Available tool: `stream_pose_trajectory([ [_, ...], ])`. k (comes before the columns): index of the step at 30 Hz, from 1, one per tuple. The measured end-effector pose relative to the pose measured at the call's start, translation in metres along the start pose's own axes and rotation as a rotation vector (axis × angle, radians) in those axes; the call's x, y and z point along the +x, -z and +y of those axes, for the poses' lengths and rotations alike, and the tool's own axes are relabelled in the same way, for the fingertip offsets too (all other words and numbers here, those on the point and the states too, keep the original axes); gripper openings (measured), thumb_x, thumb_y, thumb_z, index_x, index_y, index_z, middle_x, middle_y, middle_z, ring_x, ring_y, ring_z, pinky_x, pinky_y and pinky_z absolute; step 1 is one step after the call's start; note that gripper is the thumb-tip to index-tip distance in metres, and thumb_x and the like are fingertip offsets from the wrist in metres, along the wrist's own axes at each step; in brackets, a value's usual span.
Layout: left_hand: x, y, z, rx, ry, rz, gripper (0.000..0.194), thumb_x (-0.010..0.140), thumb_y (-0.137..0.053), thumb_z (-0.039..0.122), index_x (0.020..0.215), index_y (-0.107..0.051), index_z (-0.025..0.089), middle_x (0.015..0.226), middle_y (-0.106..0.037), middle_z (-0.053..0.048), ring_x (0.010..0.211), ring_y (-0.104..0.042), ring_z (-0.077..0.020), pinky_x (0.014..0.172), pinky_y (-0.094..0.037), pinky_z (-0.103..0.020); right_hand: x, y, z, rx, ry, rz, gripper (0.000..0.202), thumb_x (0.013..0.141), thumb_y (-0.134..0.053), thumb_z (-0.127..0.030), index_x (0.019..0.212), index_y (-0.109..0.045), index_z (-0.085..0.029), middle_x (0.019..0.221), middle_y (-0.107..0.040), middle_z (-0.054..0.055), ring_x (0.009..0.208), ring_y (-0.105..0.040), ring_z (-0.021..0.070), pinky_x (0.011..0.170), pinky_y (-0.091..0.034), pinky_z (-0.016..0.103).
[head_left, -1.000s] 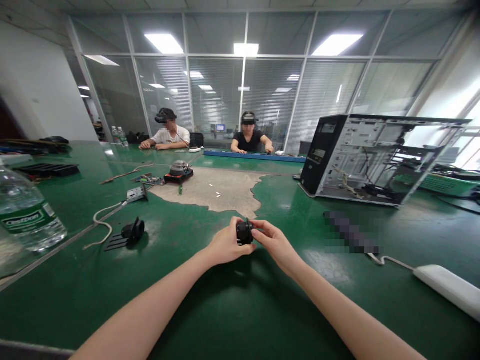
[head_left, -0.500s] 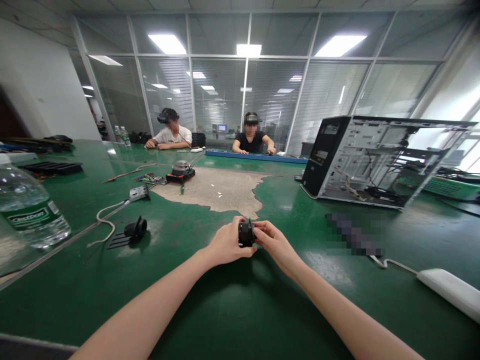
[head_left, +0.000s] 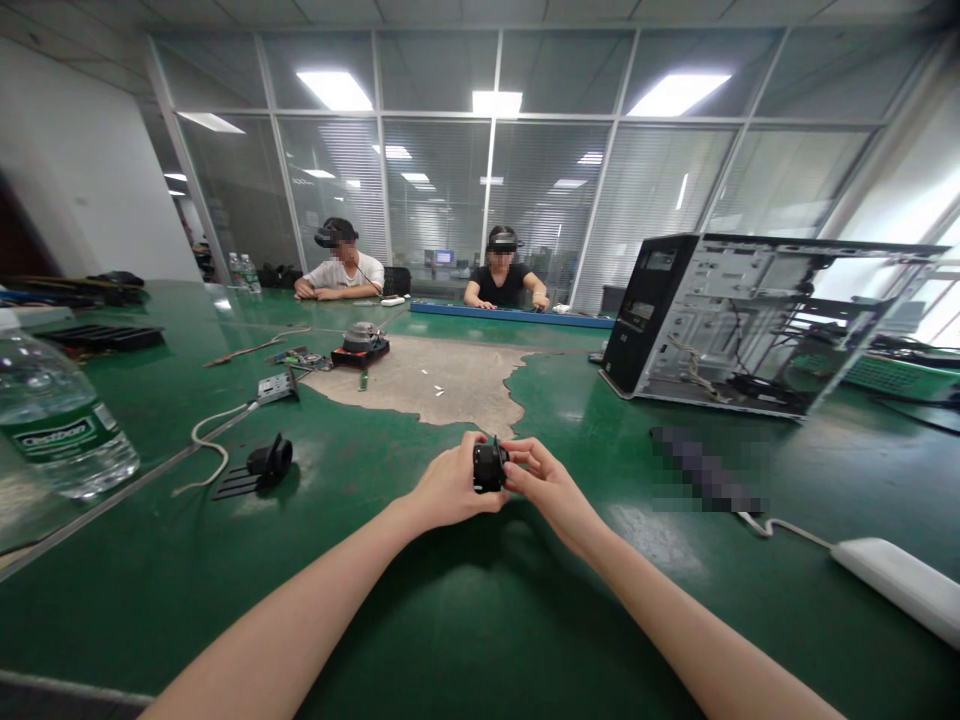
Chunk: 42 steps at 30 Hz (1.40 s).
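Just below the centre of view, over a green worktop (head_left: 465, 620), the left hand (head_left: 448, 492) curls around a black cylindrical part (head_left: 487, 467), its thumb beneath. The right hand (head_left: 546, 488) pinches the thin flange at the part's three o'clock end with its fingertips. It seems to be clear of the surface, though contact underneath is hidden.

Because the right hand has only a fingertip hold, the part could slip if the left grip loosened; its round body might then roll away. Uneven twisting could bend or crack the flange, and the covering fingers might conceal a snag.

At nine o'clock lies a pronged black piece (head_left: 271, 460), whose slim prongs a careless sweep might bend; farther out, a water bottle (head_left: 67, 435) could tip. Between three and four o'clock, a white cord (head_left: 795, 525) could catch a sideways reach.
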<state>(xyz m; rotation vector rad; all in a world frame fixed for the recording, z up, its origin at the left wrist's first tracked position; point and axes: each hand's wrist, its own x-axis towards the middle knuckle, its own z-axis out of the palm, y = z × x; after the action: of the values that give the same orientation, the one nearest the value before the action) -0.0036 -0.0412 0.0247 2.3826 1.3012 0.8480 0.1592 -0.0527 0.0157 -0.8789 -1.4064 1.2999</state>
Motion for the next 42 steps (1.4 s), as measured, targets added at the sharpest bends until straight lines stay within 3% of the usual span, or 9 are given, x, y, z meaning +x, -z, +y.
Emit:
stream_pose_trajectory([
  [7,0.000,0.000,0.002,-0.061,0.023,-0.011,0.054,0.063,-0.059,0.042,0.106,-0.035,0.019,0.086,-0.058,-0.005,0.075,-0.058,-0.0220,0.063,-0.042,-0.029,0.003,0.002,0.002,-0.104,0.006,-0.019,0.032,0.071,-0.057,-0.036,0.100,-0.052,-0.023,0.096,-0.054,0.003,0.077,-0.053,0.0131,0.071,-0.043,0.029],
  [13,0.000,-0.001,0.003,-0.176,0.066,-0.040,0.055,0.064,-0.058,0.044,0.107,-0.035,0.019,0.084,-0.058,-0.003,0.069,-0.058,-0.0194,0.061,-0.043,-0.029,0.001,0.000,-0.007,-0.173,0.087,0.030,0.027,0.070,-0.058,-0.037,0.093,-0.054,-0.022,0.093,-0.057,0.001,0.087,-0.052,0.0160,0.080,-0.039,0.031],
  [18,-0.001,0.000,0.005,-0.160,0.052,-0.022,0.058,0.062,-0.060,0.045,0.108,-0.034,0.019,0.086,-0.058,-0.004,0.073,-0.058,-0.0211,0.063,-0.043,-0.031,0.002,-0.003,-0.007,-0.135,0.057,0.073,0.024,0.071,-0.056,-0.039,0.087,-0.054,-0.021,0.089,-0.057,0.002,0.082,-0.053,0.0155,0.074,-0.042,0.030],
  [23,-0.002,0.002,0.005,-0.161,0.051,-0.023,0.057,0.062,-0.060,0.043,0.107,-0.035,0.020,0.087,-0.058,-0.004,0.074,-0.058,-0.0208,0.063,-0.043,-0.030,0.003,-0.003,-0.005,-0.127,0.037,0.051,0.030,0.071,-0.055,-0.040,0.097,-0.053,-0.023,0.094,-0.057,0.002,0.082,-0.054,0.0156,0.074,-0.043,0.031],
  [31,0.002,-0.006,-0.002,-0.320,0.097,-0.081,0.049,0.068,-0.056,0.041,0.106,-0.033,0.020,0.081,-0.057,-0.001,0.057,-0.056,-0.0138,0.053,-0.043,-0.026,-0.003,-0.004,-0.011,-0.155,0.162,-0.013,0.028,0.070,-0.058,-0.030,0.098,-0.053,-0.027,0.110,-0.051,0.002,0.105,-0.047,0.0180,0.085,-0.040,0.031],
  [36,0.000,-0.003,0.002,-0.212,0.046,-0.060,0.057,0.063,-0.060,0.044,0.107,-0.034,0.020,0.085,-0.057,-0.003,0.070,-0.058,-0.0187,0.060,-0.044,-0.029,0.000,-0.003,-0.008,-0.155,0.134,0.069,0.016,0.072,-0.056,-0.034,0.083,-0.054,-0.022,0.090,-0.058,0.001,0.088,-0.054,0.0165,0.080,-0.040,0.031],
  [42,-0.001,-0.001,0.003,-0.159,0.035,-0.048,0.057,0.064,-0.059,0.044,0.109,-0.033,0.020,0.088,-0.057,-0.004,0.073,-0.057,-0.0197,0.062,-0.043,-0.030,0.002,-0.002,-0.008,-0.134,0.035,0.059,0.025,0.071,-0.057,-0.036,0.091,-0.054,-0.022,0.092,-0.058,0.002,0.084,-0.054,0.0160,0.076,-0.041,0.031],
])
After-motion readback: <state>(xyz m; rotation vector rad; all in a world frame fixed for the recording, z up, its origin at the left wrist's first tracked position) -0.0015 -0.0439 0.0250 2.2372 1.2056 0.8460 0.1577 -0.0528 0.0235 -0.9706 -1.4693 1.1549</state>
